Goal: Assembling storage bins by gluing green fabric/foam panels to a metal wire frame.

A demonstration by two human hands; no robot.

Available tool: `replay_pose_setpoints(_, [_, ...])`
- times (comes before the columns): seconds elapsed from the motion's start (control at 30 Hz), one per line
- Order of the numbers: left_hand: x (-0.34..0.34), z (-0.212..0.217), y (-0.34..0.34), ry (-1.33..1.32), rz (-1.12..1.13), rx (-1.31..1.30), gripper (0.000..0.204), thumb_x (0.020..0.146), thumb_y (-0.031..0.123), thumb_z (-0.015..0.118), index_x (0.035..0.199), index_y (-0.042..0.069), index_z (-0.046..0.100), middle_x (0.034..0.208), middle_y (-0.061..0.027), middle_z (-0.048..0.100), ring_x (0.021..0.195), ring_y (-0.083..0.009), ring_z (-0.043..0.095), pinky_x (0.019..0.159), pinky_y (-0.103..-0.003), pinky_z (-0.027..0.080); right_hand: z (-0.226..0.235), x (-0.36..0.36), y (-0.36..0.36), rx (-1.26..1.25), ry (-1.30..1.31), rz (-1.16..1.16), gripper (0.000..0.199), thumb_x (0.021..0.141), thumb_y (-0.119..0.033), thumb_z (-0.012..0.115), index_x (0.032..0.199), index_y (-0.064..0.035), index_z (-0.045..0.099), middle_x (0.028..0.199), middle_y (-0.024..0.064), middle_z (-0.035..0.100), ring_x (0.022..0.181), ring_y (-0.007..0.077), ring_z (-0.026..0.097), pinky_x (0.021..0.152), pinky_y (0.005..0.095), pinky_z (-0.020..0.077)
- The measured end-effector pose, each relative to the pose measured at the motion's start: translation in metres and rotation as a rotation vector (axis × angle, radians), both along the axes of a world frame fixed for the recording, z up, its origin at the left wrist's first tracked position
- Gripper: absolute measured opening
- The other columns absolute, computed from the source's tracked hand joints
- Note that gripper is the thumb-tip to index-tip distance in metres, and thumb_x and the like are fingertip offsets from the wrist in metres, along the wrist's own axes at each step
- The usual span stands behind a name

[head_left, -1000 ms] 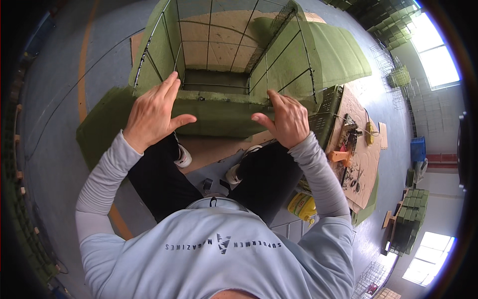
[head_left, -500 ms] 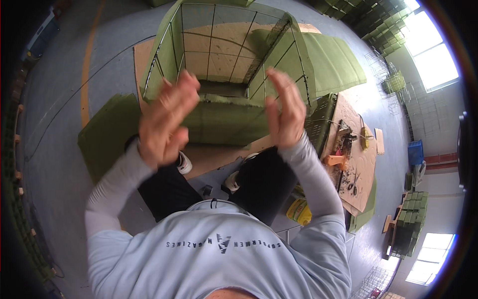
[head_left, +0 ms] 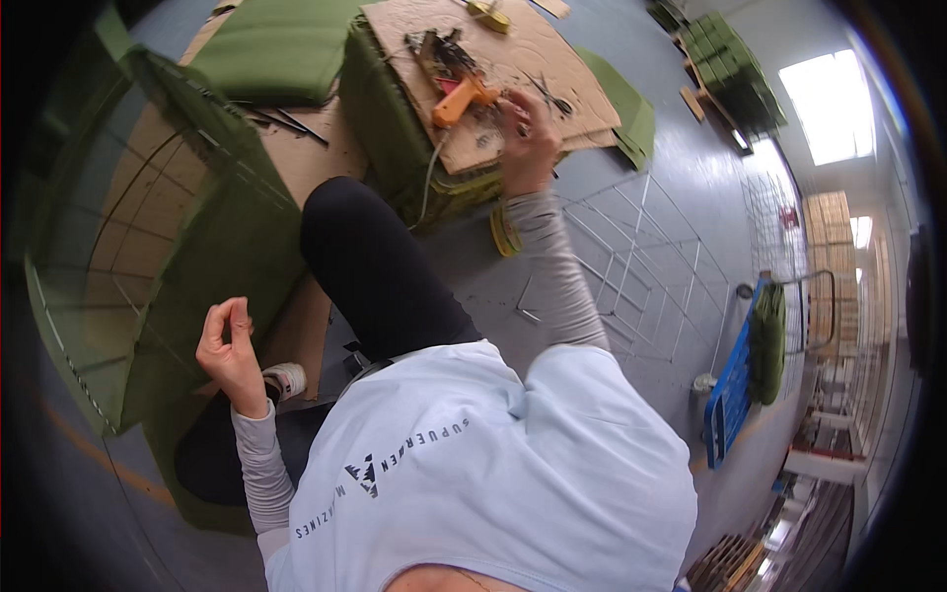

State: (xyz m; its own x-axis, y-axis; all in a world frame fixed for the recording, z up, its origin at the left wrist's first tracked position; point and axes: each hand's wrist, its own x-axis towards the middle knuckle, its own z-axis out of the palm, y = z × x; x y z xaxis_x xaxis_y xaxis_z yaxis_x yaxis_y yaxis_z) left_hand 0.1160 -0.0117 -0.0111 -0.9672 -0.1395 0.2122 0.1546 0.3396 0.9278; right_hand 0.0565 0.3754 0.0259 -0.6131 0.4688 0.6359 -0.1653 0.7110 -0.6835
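Beside a green fabric-covered wire frame [head_left: 212, 266], my left hand [head_left: 232, 355] is raised with its fingertips curled to the thumb. Whatever it may hold is hidden. Out to the right, my right hand [head_left: 530, 143] reaches over a brown board [head_left: 483, 148], somewhat blurred, its fingers bent but apart and nothing visible in them. Close to its fingertips are an orange-handled tool [head_left: 462, 101] and, on the other side, dark scissors [head_left: 554, 94]. The board rests on a green fabric-covered stack [head_left: 395, 123].
A yellow tape roll [head_left: 488, 17] lies at the board's far edge, another yellow roll [head_left: 505, 232] by its near side. White wire frames [head_left: 631, 257] lie on the floor to the right, before a blue cart [head_left: 735, 380]. Green panels [head_left: 281, 54] lie behind.
My view and body have turned to the right. Both hands were raised over the green wire frame; the right now reaches over the board, and the left stays by the frame with fingers curled.
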Motion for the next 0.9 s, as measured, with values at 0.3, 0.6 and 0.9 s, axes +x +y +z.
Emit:
replay_pose_setpoints(0.3, [0.012,-0.052,0.003,-0.186,-0.142,-0.649,0.014,0.089,0.011,0.067,0.087,-0.003,0.064,0.071,-0.0125,0.060,0.060,-0.0317,0.054,0.059,-0.035,0.046,-0.274,0.164,0.255,-0.854,-1.100,-0.242,0.051,0.088,-0.046,0.068,0.095,0.0048,0.068,0.080,0.0157,0.069,0.071,0.0287,0.069,0.063,0.0399,0.0568])
replay_pose_setpoints(0.6, [0.029,-0.063,0.012,-0.042,-0.143,-0.728,0.014,0.085,0.002,0.063,0.098,-0.001,0.065,0.091,-0.0133,0.063,0.081,-0.0338,0.063,0.074,-0.042,0.049,-0.289,0.176,0.223,-1.134,-0.931,-0.040,0.041,0.088,-0.038,0.071,0.086,0.0027,0.066,0.062,0.0035,0.055,0.049,0.0118,0.049,0.042,0.0238,0.0387])
replay_pose_setpoints(0.9, [0.019,-0.040,0.033,0.168,-0.178,-0.694,0.010,0.086,0.014,0.066,0.084,0.004,0.065,0.077,-0.0075,0.064,0.074,-0.0266,0.064,0.095,-0.046,0.047,-0.346,0.206,0.224,-0.180,-1.423,-0.404,0.074,0.069,-0.076,0.065,0.074,-0.0022,0.073,0.071,0.0167,0.069,0.074,0.0302,0.070,0.073,0.0411,0.0543])
